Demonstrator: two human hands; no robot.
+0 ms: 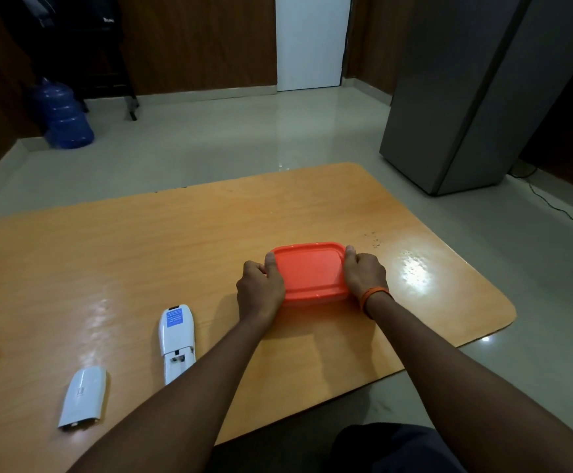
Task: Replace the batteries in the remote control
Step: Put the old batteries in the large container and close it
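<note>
Wooden tabletop [175, 240]: both hands [261, 288] clamp the orange box [309, 271]; next, lift its lid for batteries while the remote [176, 339] lies open.

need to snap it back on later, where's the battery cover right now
In the head view the battery cover lies loose on the table, near its front edge at lower left, just left of the face-down remote and apart from it.

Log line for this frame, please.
hands: left and right grip orange box, lid on | remote face down, compartment open | cover off, apart
</note>
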